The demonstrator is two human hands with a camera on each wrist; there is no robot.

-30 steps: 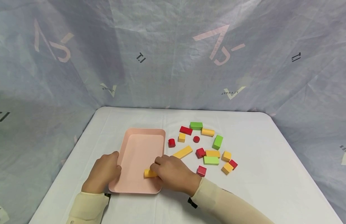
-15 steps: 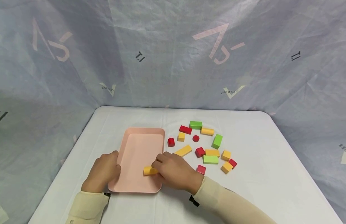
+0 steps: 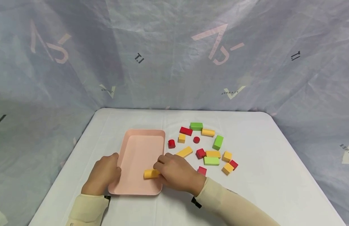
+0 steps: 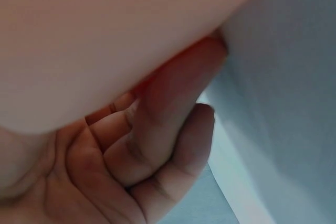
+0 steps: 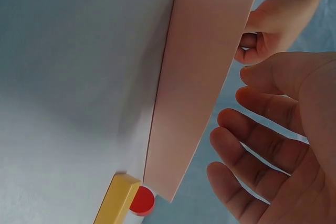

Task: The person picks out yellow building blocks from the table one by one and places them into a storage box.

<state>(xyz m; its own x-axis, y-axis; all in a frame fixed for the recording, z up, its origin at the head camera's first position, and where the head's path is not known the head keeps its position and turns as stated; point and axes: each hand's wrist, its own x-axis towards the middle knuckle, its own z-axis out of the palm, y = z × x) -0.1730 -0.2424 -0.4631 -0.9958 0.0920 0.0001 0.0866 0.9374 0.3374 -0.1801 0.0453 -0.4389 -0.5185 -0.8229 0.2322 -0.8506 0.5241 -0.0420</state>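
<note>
My left hand grips the left side of a pink tray, its fingers curled against the outer wall in the left wrist view. A yellow cylinder block lies in the near part of the tray, its right end hidden behind my right hand. That hand is over the tray's right rim, fingers loosely bent. In the right wrist view its fingers and thumb are apart, with nothing seen between them, beside the tray's outer wall.
Right of the tray, several loose blocks lie on the white table: a long yellow block, a red cylinder, green blocks, red cubes and yellow cubes. A grey printed cloth hangs behind the table.
My right hand has shifted slightly right, uncovering a little more of the yellow cylinder, which stays put in the tray. The left hand keeps its hold on the tray.
</note>
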